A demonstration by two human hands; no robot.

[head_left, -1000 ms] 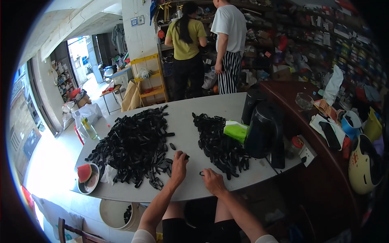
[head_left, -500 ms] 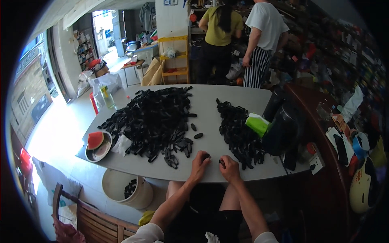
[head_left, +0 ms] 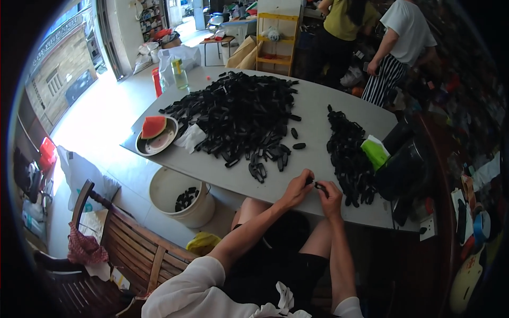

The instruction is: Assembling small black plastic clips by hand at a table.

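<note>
In the head view, our left hand point(head_left: 298, 191) is nearly closed, pinching a small black piece point(head_left: 309, 181) between thumb and fingers over the near edge of the surface point(head_left: 315, 114). Our right hand point(head_left: 331, 196), just beside it, curls in around a second black piece point(head_left: 319, 186). More lie in a large heap point(head_left: 238, 114) on the left and a smaller heap point(head_left: 344, 148) on the right: elongated, dark, some loop-like. The surface is pale grey; a round, shiny metal bowl point(head_left: 160, 143) holds a red melon wedge point(head_left: 154, 127).
</note>
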